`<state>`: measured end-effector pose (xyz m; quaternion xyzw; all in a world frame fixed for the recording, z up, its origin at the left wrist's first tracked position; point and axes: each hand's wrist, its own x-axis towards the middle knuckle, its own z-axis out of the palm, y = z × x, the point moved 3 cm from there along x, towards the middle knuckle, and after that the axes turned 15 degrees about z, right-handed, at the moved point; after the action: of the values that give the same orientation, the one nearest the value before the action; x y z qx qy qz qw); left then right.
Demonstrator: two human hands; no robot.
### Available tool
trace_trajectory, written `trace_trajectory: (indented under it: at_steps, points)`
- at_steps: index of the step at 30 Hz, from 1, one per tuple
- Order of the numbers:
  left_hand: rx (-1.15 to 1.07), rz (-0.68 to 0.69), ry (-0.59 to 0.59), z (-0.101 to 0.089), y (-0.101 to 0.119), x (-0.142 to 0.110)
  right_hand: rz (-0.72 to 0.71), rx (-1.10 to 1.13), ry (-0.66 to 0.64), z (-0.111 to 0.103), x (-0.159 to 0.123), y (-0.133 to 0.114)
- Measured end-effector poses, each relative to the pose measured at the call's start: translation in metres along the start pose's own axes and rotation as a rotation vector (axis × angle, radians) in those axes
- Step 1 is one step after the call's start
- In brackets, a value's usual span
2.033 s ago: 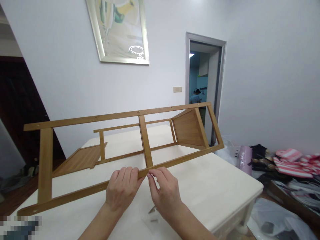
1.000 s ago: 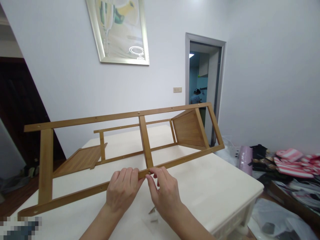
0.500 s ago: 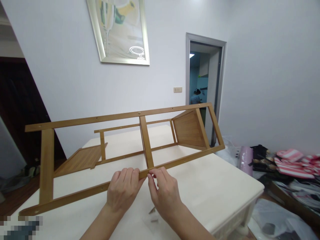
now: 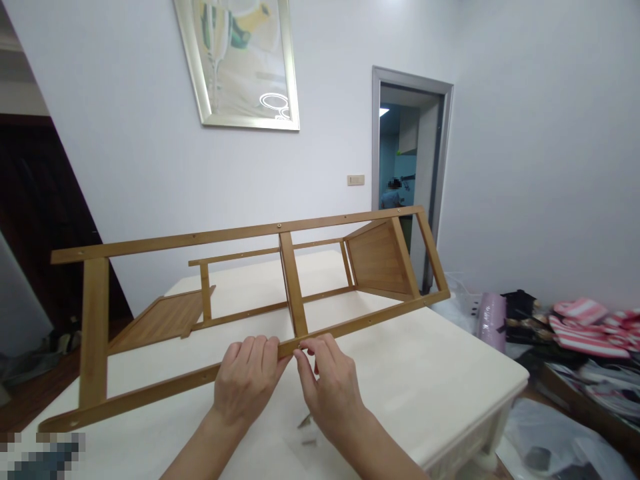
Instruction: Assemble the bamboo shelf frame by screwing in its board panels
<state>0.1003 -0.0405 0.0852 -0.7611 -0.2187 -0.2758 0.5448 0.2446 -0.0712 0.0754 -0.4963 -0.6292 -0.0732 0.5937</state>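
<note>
A brown wooden shelf frame (image 4: 150, 390) lies on its side on the white table (image 4: 430, 360), its near face tilted toward me. My left hand (image 4: 247, 380) is closed around the near rail, just left of where the middle crossbar (image 4: 294, 287) meets it. Beside it, my right hand (image 4: 331, 377) pinches at that joint with thumb and forefinger; whatever small thing sits between the fingertips is hidden. One slatted board (image 4: 377, 257) spans the frame at the right end. Another slatted board (image 4: 167, 317) is at the left. Small screw holes dot the rails.
Small metal pieces (image 4: 306, 432), seemingly with clear plastic, lie on the table below my right wrist. Right of the table are a purple roll (image 4: 491, 322), pink striped cloth (image 4: 585, 330) and a plastic bag (image 4: 565, 440). Behind stands a doorway (image 4: 413, 77), with a person partly visible beyond.
My right fingertips have shifted slightly at the joint. My left hand and the wooden frame hold almost the same position.
</note>
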Motion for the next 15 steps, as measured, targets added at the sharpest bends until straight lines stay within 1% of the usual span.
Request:
trace_trajectory:
  at_steps: [4, 9, 15]
  points:
    - [0.001, 0.000, 0.002, -0.0002, 0.0004, 0.0000, -0.009, 0.018, 0.001, -0.0002, 0.0011, -0.0002]
    - [-0.006, -0.006, -0.012, 0.0002, 0.0012, -0.0005, -0.074, 0.036, -0.027, -0.0011, 0.0017, -0.0016]
    - [-0.016, -0.010, -0.003, 0.0011, 0.0013, -0.0010, -0.092, -0.054, -0.048, -0.0026, 0.0045, -0.0023]
